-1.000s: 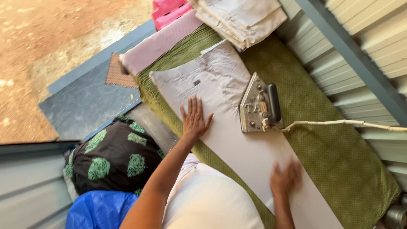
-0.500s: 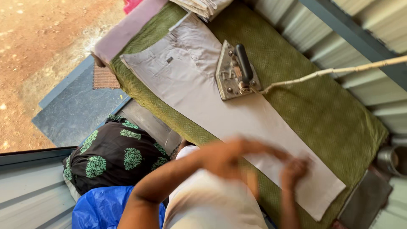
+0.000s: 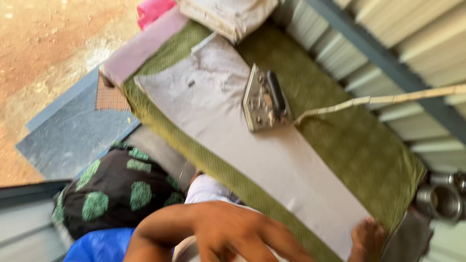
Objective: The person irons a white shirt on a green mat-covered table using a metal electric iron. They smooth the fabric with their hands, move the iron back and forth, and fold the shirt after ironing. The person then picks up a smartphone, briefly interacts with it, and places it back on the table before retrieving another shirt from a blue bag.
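Head view. A pale grey pair of trousers (image 3: pixel 252 140) is shown laid flat and lengthwise on a green padded ironing cloth (image 3: pixel 349 140), so that the fabric is supported along its whole length. A metal flat iron (image 3: pixel 264 99), with a dark handle, is seen resting on the garment near its middle, its pale cord (image 3: pixel 378 99) led off toward the corrugated metal wall (image 3: pixel 412 43).

The right hand (image 3: pixel 367 236) is placed on the near hem of the trousers, seemingly to hold it flat; whether its fingers are spread or together cannot be told. The left hand (image 3: pixel 233 233) is held close to the body, blurred, fingers apparently loosely together and clamped on nothing.

Folded pale cloth (image 3: pixel 228 14) is stacked at the far end, and steel cups (image 3: pixel 439 199) are visible beside the near end.
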